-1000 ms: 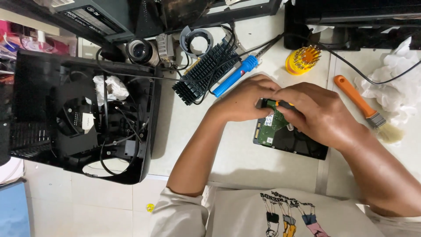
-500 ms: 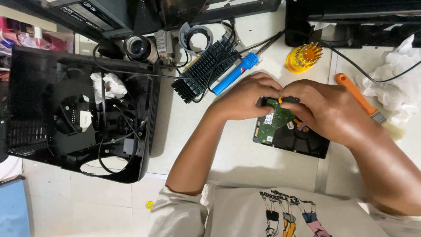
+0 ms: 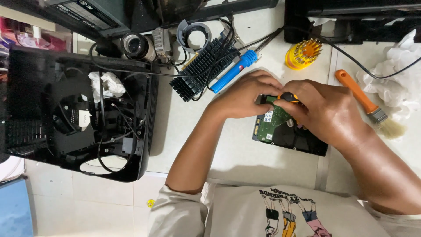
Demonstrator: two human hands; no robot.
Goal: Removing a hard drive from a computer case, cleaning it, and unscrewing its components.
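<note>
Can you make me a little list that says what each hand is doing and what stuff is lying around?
left hand: rests on the top edge of the hard drive
right hand: grips a small black and orange screwdriver over the drive
drive: green circuit board facing up
left of hands: blue-handled tool, black finned heatsink, open black casing
right of hands: orange-handled brush, white crumpled cloth
behind: yellow bit holder

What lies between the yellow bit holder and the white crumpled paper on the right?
In the head view, an orange-handled brush lies between the yellow bit holder and the crumpled paper, and a black cable crosses there too.
</note>
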